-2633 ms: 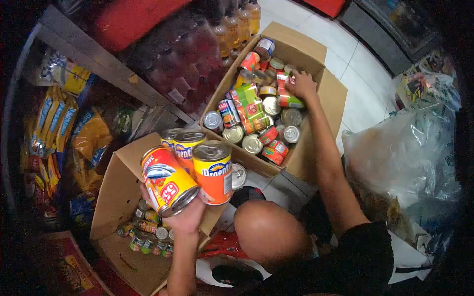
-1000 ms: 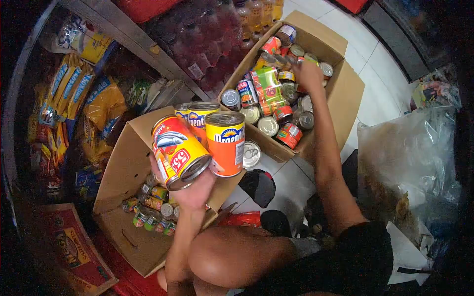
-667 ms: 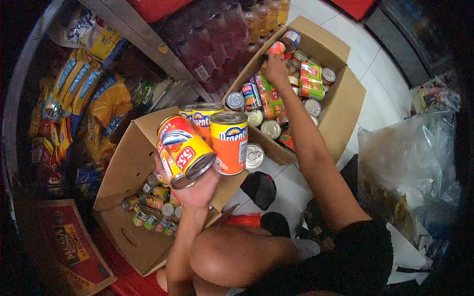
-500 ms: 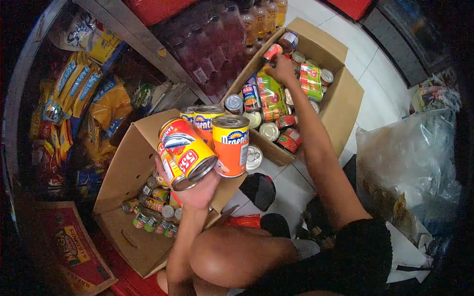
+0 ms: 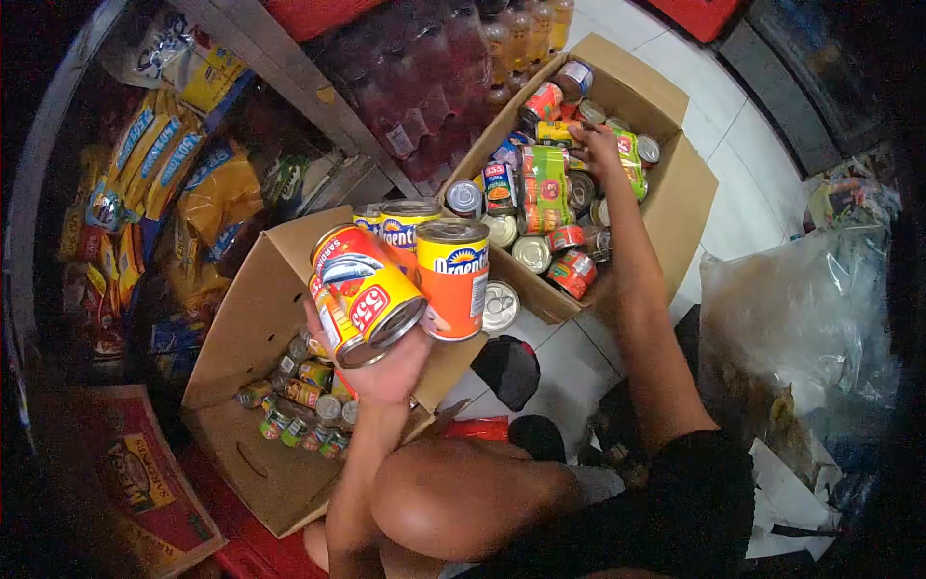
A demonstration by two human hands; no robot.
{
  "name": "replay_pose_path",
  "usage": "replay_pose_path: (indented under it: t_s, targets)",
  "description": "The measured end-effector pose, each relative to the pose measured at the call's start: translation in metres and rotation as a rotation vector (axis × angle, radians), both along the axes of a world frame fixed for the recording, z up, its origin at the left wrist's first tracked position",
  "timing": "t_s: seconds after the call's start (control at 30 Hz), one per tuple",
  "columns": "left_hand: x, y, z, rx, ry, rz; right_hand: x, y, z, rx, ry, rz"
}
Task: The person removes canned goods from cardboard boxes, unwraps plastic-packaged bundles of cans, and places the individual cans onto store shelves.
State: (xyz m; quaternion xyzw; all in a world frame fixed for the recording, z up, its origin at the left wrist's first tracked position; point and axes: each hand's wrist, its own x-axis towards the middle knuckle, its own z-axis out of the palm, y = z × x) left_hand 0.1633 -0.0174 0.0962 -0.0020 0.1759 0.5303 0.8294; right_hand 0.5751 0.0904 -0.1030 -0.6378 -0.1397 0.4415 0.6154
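Note:
On my left hand (image 5: 391, 372), palm up, rest several large cans: red-and-yellow sardine cans (image 5: 367, 294) lying tilted, and an orange-and-yellow Argentina can (image 5: 453, 285) standing upright. More Argentina cans (image 5: 405, 224) stand just behind them; their bases are hidden. My right hand (image 5: 600, 150) reaches into the right cardboard box (image 5: 666, 217), fingers bent down among the cans. A yellow can (image 5: 555, 133) lies at its fingertips; what the fingers hold, if anything, is hidden. Near that hand are a green-wrapped pack of cans (image 5: 547, 183) and a 555 tuna can (image 5: 498, 186).
Below my left hand, an open cardboard box (image 5: 246, 434) has small cans (image 5: 304, 396) at its inner side. Shrink-wrapped bottles (image 5: 405, 92) stand behind. Snack packs (image 5: 145, 154) fill the left shelf. A clear plastic bag (image 5: 796, 309) lies at right, a black cap (image 5: 508, 374) on the floor.
My right hand has moved right and slightly down within the right box, uncovering the red can and the yellow can. My left hand stays nearly still with its cans.

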Motion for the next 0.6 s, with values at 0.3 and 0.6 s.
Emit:
replay_pose_path:
  t_s: [0.3, 0.6]
  targets:
    - [0.006, -0.003, 0.001, 0.114, -0.150, -0.085, 0.053, 0.009, -0.016, -0.155, -0.186, 0.278]
    - [-0.014, 0.007, 0.017, 0.206, -0.203, -0.104, 0.033, -0.005, -0.026, -0.036, -0.847, 0.229]
